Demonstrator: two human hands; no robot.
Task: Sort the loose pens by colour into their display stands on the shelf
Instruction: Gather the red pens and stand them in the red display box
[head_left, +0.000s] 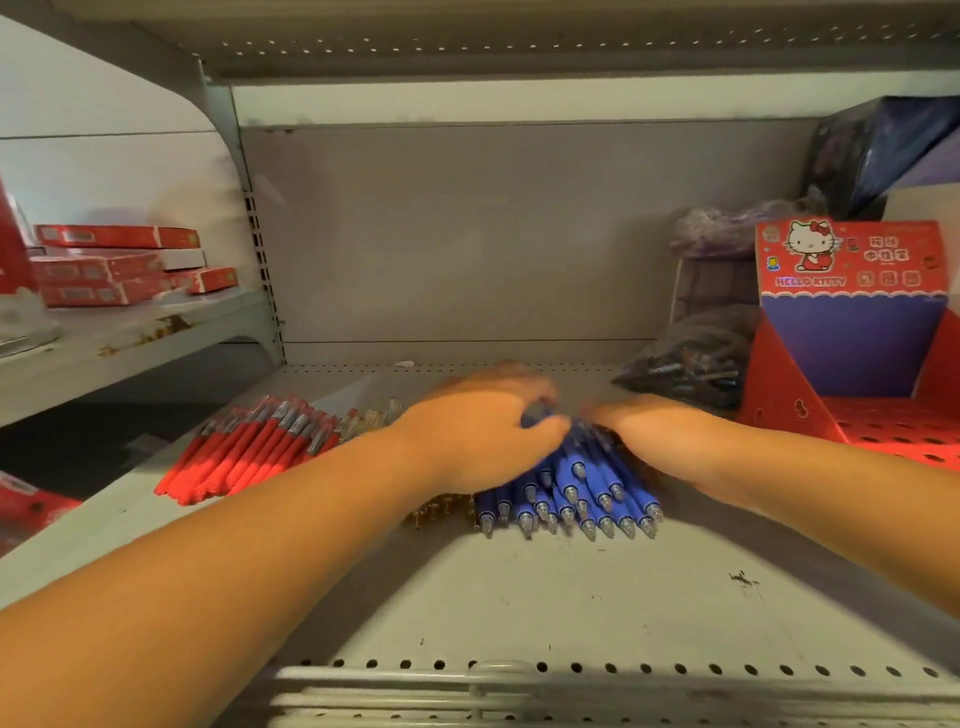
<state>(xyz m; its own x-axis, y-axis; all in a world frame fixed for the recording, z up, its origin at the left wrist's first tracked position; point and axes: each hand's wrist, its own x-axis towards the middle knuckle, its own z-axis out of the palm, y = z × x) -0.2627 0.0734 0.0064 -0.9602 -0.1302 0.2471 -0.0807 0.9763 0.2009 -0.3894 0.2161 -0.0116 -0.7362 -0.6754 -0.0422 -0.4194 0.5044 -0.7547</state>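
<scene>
A heap of blue pens lies in the middle of the grey shelf, tips toward me. My left hand curls over the heap's left side, thumb and fingers around some of the pens. My right hand covers the heap's right side; its fingers are blurred and hidden behind the pens. A bundle of red pens lies to the left. A few clear amber pens peek out under my left wrist. A red Hello Kitty display stand stands at the right.
A dark plastic bag of pens lies behind my right hand, next to the stand. Purple bags are piled at the back right. Red boxes are stacked on the neighbouring shelf to the left. A wire rail runs along the front edge.
</scene>
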